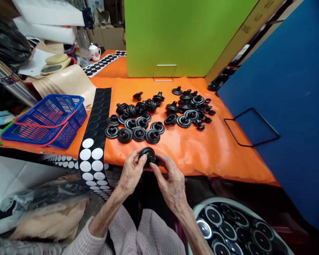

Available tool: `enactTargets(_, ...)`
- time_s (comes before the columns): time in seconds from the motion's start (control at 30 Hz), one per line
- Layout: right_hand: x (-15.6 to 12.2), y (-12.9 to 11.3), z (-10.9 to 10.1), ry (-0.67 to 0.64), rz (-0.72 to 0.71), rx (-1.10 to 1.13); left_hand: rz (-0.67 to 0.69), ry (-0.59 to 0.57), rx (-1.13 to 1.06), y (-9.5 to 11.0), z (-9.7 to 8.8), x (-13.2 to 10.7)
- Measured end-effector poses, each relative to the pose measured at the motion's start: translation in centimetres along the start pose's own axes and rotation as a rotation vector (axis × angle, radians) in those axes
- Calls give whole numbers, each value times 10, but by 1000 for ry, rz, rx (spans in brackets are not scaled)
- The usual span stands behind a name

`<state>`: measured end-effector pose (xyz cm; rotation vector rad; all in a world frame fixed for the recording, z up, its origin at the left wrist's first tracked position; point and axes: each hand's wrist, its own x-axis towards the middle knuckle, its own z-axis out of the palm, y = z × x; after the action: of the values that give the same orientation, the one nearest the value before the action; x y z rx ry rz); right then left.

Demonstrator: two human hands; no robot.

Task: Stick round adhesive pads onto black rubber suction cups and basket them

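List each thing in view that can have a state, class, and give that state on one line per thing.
left hand: closed around one side of the black rubber part
right hand: fingertips pressed on the other side of it
black rubber part: held up between both hands
loose black rubber parts: lying in two groups on the orange mat
blue plastic baskets: stacked, one on the other
white teapot: upright, lid on
black strip with round discs: white discs near end, black further along

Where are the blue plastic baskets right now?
In the head view, the stacked blue plastic baskets sit on the left end of the orange mat, just left of the strip of black and white discs, beyond the person's left hand.
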<state>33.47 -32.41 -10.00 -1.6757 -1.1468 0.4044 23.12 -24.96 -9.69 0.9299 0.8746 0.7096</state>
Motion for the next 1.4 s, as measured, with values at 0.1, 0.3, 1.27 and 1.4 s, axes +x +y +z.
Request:
enactTargets(0.1,-4,0,7,12,-51,-50,21,-12,20,-2,-2,-6)
enactTargets(0.3,-18,-10,9,-66,-41,-47,3,-47,-95,1,-16,-19)
enactTargets(1.27,-48,-57,53,-71,276,610,332,-137,-2,10,-62,-69)
enactTargets(1.4,-46,-54,55,-110,310,663,320,-114,-10,9,-60,-66)
